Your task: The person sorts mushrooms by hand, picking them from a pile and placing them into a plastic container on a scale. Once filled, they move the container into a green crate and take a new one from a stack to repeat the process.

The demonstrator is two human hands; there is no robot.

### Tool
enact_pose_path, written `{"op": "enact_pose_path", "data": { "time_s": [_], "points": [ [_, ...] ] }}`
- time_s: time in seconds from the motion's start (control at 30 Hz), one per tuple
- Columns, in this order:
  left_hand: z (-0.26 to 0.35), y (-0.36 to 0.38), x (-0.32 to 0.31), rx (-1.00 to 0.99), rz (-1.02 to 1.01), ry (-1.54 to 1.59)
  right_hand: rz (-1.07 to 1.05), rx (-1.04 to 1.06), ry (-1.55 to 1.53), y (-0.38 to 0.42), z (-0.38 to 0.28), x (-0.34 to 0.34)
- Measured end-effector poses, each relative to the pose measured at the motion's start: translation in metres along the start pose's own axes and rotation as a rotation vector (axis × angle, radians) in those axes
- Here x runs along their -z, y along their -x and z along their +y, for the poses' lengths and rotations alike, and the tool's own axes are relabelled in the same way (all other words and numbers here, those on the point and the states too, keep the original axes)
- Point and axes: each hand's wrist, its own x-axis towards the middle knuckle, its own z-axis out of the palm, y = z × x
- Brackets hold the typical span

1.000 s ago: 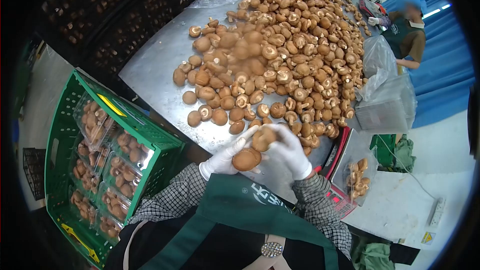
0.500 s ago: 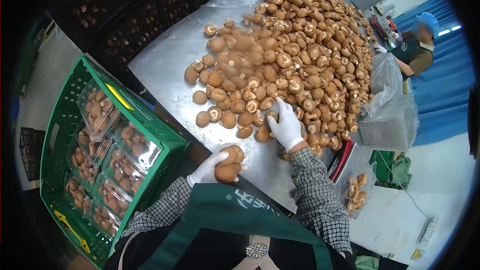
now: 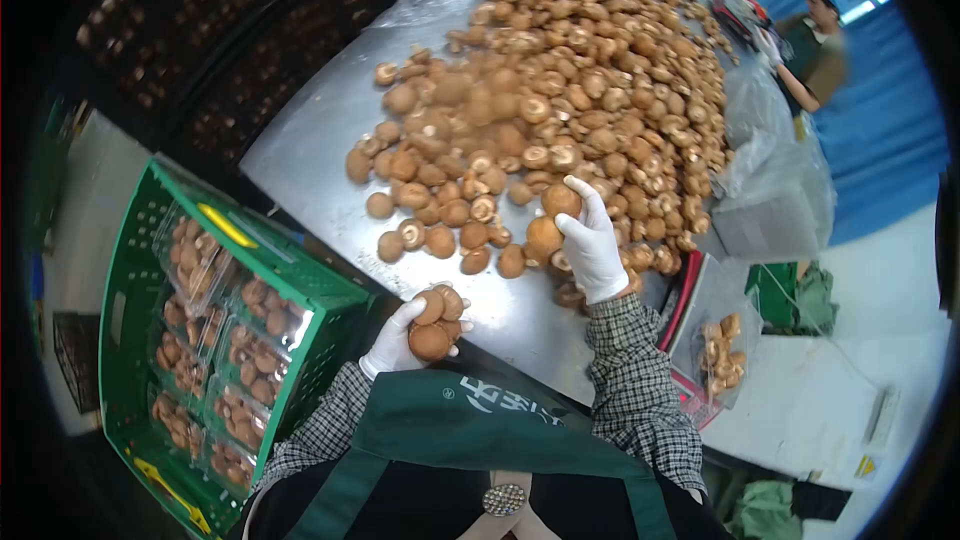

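Several brown shiitake mushrooms (image 3: 430, 340) rest in my white-gloved left hand (image 3: 392, 338), its fingers curled round them just off the table's near edge. My right hand (image 3: 594, 245), gloved as well, pinches a shiitake mushroom (image 3: 561, 200) between thumb and fingers at the near side of the heap. Right under its thumb sits another round brown cap (image 3: 544, 236). The big heap of shiitake mushrooms (image 3: 620, 90) spreads over the metal table (image 3: 310, 155), with looser ones lying toward my left hand.
At my left stands a green crate (image 3: 300, 340) holding clear packs of mushrooms (image 3: 240, 410). Dark crates (image 3: 250, 30) are stacked behind it. On my right, an open clear tray (image 3: 722, 355) contains mushrooms, near stacked clear trays (image 3: 770, 225). Across the table a person (image 3: 815, 50) is at work.
My right hand has closed on a mushroom and lifted it a little from the heap. My left hand still holds its mushrooms. The view has shifted slightly.
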Motion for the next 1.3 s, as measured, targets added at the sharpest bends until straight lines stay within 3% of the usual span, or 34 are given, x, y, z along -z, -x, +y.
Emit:
{"op": "enact_pose_path", "data": {
  "time_s": [0.1,0.13,0.17,0.3,0.4,0.53,0.6,0.63,0.7,0.8,0.83,0.9,1.0,1.03,1.13,1.23,1.3],
  "points": [
    [-0.006,-0.021,-0.017,0.039,-0.146,-0.008,-0.051,-0.003,-0.287,0.043,-0.027,0.012],
    [-0.009,-0.029,-0.021,0.066,-0.282,0.035,-0.043,0.024,-0.29,0.058,-0.036,0.016],
    [-0.012,-0.035,-0.03,0.086,-0.28,0.002,-0.016,0.033,-0.313,0.073,-0.044,0.019],
    [-0.035,-0.059,-0.074,0.182,-0.28,-0.236,0.139,0.106,-0.031,0.137,-0.049,0.053],
    [-0.06,-0.076,-0.114,0.124,-0.331,-0.44,0.34,0.276,0.122,0.202,-0.069,0.074],
    [-0.096,-0.103,-0.194,-0.17,-0.578,-0.938,0.742,0.573,0.127,0.286,-0.099,0.129],
    [-0.12,-0.112,-0.242,-0.213,-0.719,-1.059,0.909,0.678,0.144,0.313,-0.109,0.155],
    [-0.14,-0.127,-0.254,-0.362,-0.796,-1.178,0.998,0.7,0.189,0.321,-0.108,0.168],
    [-0.177,-0.144,-0.292,-0.7,-0.957,-1.332,1.022,0.698,0.247,0.323,-0.104,0.179],
    [-0.239,-0.172,-0.325,-0.82,-1.035,-1.303,1.035,0.623,0.473,0.307,-0.089,0.188],
    [-0.254,-0.18,-0.329,-0.867,-1.069,-1.321,1.079,0.547,0.694,0.305,-0.083,0.19],
    [-0.271,-0.188,-0.332,-0.733,-1.111,-1.491,1.082,0.471,1.33,0.307,-0.079,0.19],
    [-0.274,-0.194,-0.33,-0.632,-1.1,-1.568,1.16,0.52,1.347,0.307,-0.071,0.197],
    [-0.273,-0.196,-0.33,-0.615,-1.114,-1.591,1.19,0.532,1.348,0.308,-0.069,0.198],
    [-0.272,-0.201,-0.332,-0.541,-1.011,-1.524,1.193,0.55,0.903,0.311,-0.056,0.209],
    [-0.264,-0.194,-0.348,-0.105,-0.877,-1.179,1.191,0.567,0.743,0.312,-0.067,0.212],
    [-0.258,-0.211,-0.347,-0.016,-0.846,-1.04,1.182,0.53,0.72,0.311,-0.071,0.217]
  ]
}}
